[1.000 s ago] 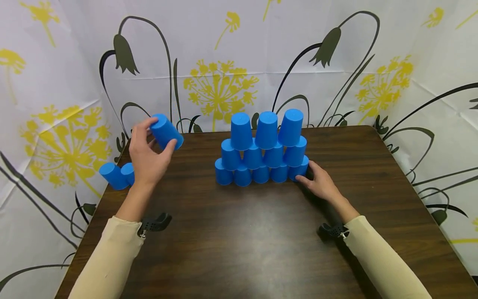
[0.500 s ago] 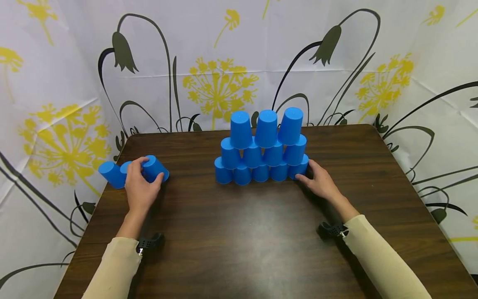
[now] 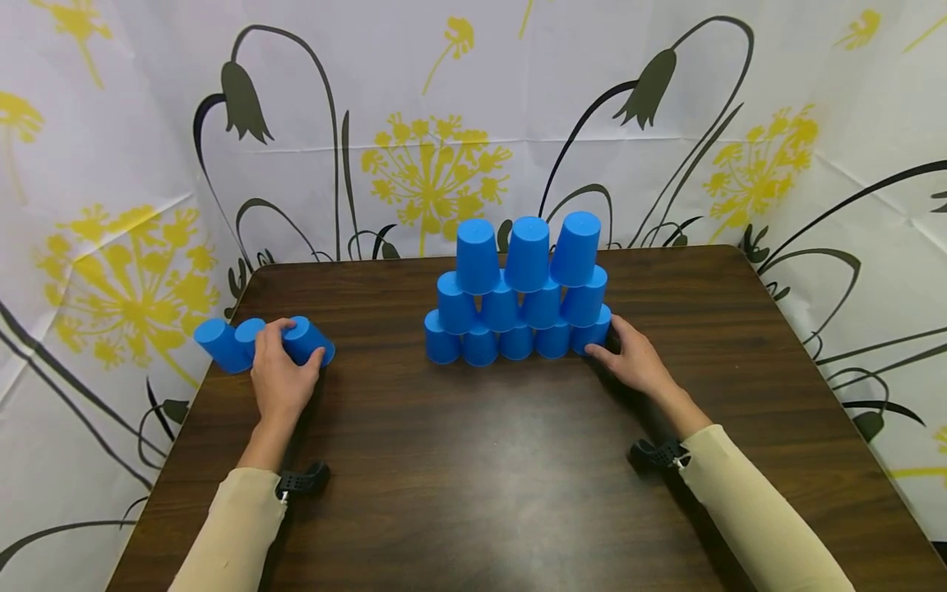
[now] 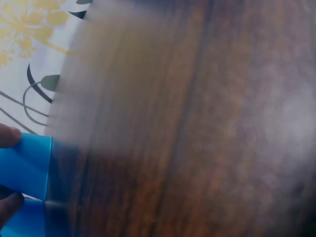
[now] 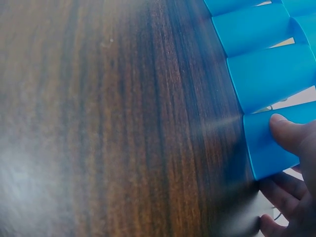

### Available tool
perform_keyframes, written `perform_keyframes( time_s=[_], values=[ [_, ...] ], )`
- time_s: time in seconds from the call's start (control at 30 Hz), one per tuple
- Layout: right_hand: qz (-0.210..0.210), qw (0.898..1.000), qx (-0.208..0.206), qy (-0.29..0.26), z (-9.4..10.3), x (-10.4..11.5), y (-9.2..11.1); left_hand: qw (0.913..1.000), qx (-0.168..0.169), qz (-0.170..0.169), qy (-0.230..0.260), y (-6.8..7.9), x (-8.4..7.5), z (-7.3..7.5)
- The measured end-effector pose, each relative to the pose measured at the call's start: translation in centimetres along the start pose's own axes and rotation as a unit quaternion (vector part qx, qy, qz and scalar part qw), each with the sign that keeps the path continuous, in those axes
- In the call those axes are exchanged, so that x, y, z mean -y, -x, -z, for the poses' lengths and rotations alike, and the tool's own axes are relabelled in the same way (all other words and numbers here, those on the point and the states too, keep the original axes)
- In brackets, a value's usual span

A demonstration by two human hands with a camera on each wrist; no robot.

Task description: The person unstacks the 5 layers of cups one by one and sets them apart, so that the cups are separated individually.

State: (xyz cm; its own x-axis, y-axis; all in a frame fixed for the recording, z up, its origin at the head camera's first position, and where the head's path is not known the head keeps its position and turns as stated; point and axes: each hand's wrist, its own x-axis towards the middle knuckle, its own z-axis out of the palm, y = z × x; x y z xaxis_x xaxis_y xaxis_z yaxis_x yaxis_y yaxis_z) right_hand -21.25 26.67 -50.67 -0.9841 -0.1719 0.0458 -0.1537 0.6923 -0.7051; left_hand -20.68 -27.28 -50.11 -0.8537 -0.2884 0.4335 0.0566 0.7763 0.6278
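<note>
At the table's left side, my left hand (image 3: 284, 380) grips an upside-down blue plastic cup (image 3: 307, 339), which stands at the right end of a row of three. The middle cup (image 3: 250, 331) is partly hidden by my fingers; the outer cup (image 3: 223, 345) appears at the left end. In the left wrist view, a thumb and a finger lie on the held cup (image 4: 24, 165). Blue cups form a three-tier stack (image 3: 515, 325) with several below and three on top. My right hand (image 3: 638, 360) holds the bottom-right cup (image 5: 269, 143), thumb in front and fingers at its far side.
A dark wood-grain table (image 3: 473, 477) lies under everything. Behind it hangs a white cloth (image 3: 311, 90) printed with yellow and dark green flowers. The outer left cup stands close to the table's left edge.
My left hand has lowered a cup from the air to the table, beside the two cups at left. It still grips that cup. My right hand has stayed at the stack.
</note>
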Motion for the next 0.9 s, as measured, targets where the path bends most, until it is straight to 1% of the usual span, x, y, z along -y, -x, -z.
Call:
perform_keyframes(
  time_s=[0.13, 0.33, 0.6, 0.9],
  values=[
    [0.000, 1.000, 0.000, 0.000, 0.0, -0.1, 0.1, 1.0000, 0.003, 0.001, -0.004, 0.1, 0.0, 0.0],
    [0.000, 1.000, -0.002, -0.002, 0.0, -0.2, 0.1, 0.9998, -0.003, -0.012, -0.017, 0.2, 0.1, 0.3],
    [-0.004, 1.000, 0.001, -0.004, 0.1, -0.1, 0.0, 0.9981, -0.025, -0.049, -0.029, 0.1, -0.2, 0.8],
    [0.002, 1.000, -0.001, -0.006, 0.1, 0.0, 0.0, 0.9979, -0.033, -0.046, -0.034, 0.3, -0.6, 1.4]
  ],
)
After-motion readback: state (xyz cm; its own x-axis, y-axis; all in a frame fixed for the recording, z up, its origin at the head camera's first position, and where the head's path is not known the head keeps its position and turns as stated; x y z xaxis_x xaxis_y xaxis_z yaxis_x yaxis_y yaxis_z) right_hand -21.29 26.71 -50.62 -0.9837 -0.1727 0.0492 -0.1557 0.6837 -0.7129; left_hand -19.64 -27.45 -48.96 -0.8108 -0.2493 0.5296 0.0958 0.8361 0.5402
